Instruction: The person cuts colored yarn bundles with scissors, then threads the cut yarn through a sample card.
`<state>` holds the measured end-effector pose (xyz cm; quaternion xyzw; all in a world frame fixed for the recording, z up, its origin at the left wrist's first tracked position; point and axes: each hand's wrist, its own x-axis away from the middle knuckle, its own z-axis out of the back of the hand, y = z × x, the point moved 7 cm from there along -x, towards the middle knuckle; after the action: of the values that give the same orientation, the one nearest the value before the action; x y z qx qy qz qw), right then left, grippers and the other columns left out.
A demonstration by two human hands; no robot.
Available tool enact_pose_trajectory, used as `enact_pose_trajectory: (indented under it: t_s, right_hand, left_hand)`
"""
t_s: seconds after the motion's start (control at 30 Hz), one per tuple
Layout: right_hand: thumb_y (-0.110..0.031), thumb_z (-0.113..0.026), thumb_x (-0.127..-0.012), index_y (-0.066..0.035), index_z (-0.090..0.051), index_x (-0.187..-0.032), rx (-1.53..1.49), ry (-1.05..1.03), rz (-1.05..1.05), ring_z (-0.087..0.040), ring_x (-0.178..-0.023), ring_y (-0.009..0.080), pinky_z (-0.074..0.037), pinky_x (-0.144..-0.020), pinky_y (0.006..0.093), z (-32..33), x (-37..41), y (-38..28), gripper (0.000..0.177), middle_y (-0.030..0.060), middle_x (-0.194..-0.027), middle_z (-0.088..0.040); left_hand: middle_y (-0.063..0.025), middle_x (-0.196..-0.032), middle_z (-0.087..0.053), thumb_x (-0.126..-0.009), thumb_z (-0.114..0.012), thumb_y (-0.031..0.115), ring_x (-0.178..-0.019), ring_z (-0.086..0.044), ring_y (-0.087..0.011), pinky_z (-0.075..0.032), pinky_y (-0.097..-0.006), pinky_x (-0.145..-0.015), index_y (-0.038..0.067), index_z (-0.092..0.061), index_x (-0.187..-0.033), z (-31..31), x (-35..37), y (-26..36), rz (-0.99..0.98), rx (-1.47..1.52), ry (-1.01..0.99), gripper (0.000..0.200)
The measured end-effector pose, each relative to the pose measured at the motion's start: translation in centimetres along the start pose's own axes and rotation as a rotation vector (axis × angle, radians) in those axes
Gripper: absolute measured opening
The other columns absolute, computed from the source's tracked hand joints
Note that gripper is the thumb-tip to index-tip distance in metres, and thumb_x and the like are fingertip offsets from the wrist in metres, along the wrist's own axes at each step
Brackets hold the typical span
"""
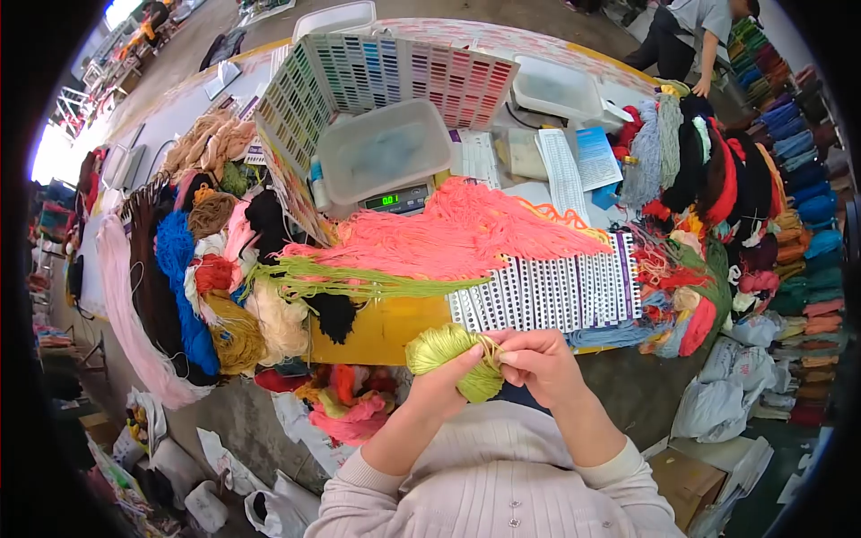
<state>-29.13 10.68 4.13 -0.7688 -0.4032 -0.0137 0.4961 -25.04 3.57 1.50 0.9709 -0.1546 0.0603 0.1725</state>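
Note:
A bundle of yellow-green thread [439,348] is gripped in my left hand [441,384], just over the table's front edge. My right hand [541,366] pinches strands at the bundle's right end, fingertips pressed together. Beyond my hands lies a stack of white thread cards [547,291] with rows of dark holes. A large heap of coral-pink thread [413,235] spreads across the middle of the table. Along its near side runs a loose length of olive-green thread [359,280].
Behind the pink heap, a clear plastic tub [386,148] sits on a digital scale [399,199] reading 0.01. A folding colour chart [395,76] stands around it. Multicoloured skeins [211,269] crowd the left; more thread [686,161] fills the right. A person [691,36] is at the far right.

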Motion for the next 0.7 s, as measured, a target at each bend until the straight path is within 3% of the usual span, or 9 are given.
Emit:
enact_pose_trajectory:
  t_s: [0.27,0.33,0.4,0.63,0.7]
  right_hand:
    - [0.0,-0.052,-0.073,0.005,-0.059,-0.079,0.159,0.047,-0.01,-0.039,-0.044,0.0034,-0.03,-0.039,0.0166,-1.6,0.2,-0.4,0.01,0.0088,-0.082,-0.056]
    - [0.0,-0.052,-0.073,0.004,-0.059,-0.078,0.24,0.05,-0.007,-0.037,-0.043,0.0025,-0.028,-0.038,0.0165,-1.7,0.0,0.0,0.009,0.0077,-0.081,-0.056]
    - [0.001,-0.053,-0.073,0.004,-0.059,-0.077,0.184,0.054,-0.015,-0.035,-0.043,0.0019,-0.026,-0.038,0.0168,-2.1,-0.1,0.2,0.009,0.0065,-0.079,-0.055]
    - [0.001,-0.054,-0.071,0.002,-0.059,-0.075,0.073,-0.021,0.025,-0.036,-0.046,0.0022,-0.026,-0.04,0.0167,-3.4,-0.3,-0.3,0.006,0.0059,-0.084,-0.055]
    - [0.003,-0.053,-0.07,0.003,-0.057,-0.076,-0.027,-0.054,-0.035,-0.037,-0.048,0.0043,-0.027,-0.041,0.0178,-3.3,-0.3,-0.1,0.007,0.0055,-0.078,-0.054]
  left_hand:
    - [-0.0112,-0.103,-0.049,-0.083,-0.042,0.017,-0.092,-0.049,-0.0184,-0.04,-0.0302,-0.08,-0.005,-0.037,-0.114,-0.7,0.8,0.7,0.015,0.069,-0.117,0.038]
    - [-0.011,-0.103,-0.049,-0.082,-0.043,0.015,-0.092,-0.05,-0.0183,-0.04,-0.0306,-0.08,-0.004,-0.039,-0.112,-0.1,1.2,0.9,-0.009,0.021,0.058,0.036]
    - [-0.0105,-0.102,-0.05,-0.082,-0.044,0.014,-0.091,-0.05,-0.018,-0.04,-0.0308,-0.079,-0.004,-0.041,-0.111,0.0,1.6,1.3,-0.03,0.007,0.152,0.034]
    - [-0.0131,-0.105,-0.047,-0.082,-0.042,0.02,-0.095,-0.049,-0.0207,-0.039,-0.0325,-0.081,-0.004,-0.04,-0.11,1.4,2.3,1.7,-0.065,-0.049,0.167,0.038]
    - [-0.0119,-0.103,-0.048,-0.082,-0.042,0.019,-0.093,-0.049,-0.0194,-0.04,-0.0315,-0.08,-0.004,-0.042,-0.108,1.0,2.3,1.8,-0.047,-0.02,0.132,0.035]
